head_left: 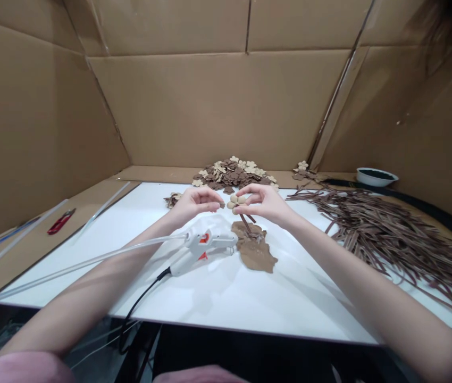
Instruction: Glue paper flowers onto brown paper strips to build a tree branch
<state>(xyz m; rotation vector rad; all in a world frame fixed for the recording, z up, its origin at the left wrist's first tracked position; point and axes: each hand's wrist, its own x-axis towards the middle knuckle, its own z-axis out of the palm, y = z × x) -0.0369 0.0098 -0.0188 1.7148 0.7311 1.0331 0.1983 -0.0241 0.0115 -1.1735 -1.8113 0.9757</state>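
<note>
My right hand (266,204) is closed on a cream flower cutout (234,201) with rounded petals, held by its edge. Thin brown strips (249,218) hang just below the flower. Facing it, my left hand (198,205) is closed in a pinch, with a small brown piece (222,205) showing at its fingertips; its full shape is hidden. Below the hands a white glue gun (206,242) with orange parts and a clear glue stick in its back lies on the white board. Its nozzle points at a ragged brown scrap (257,255) bearing shiny glue.
Brown and cream flower cutouts (236,174) are heaped at the back, with a smaller pile (172,200) left of them. Many brown strips (385,234) cover the right side. A white bowl (375,176) stands behind them. At left lie a red cutter (61,221) and clear sticks (104,206).
</note>
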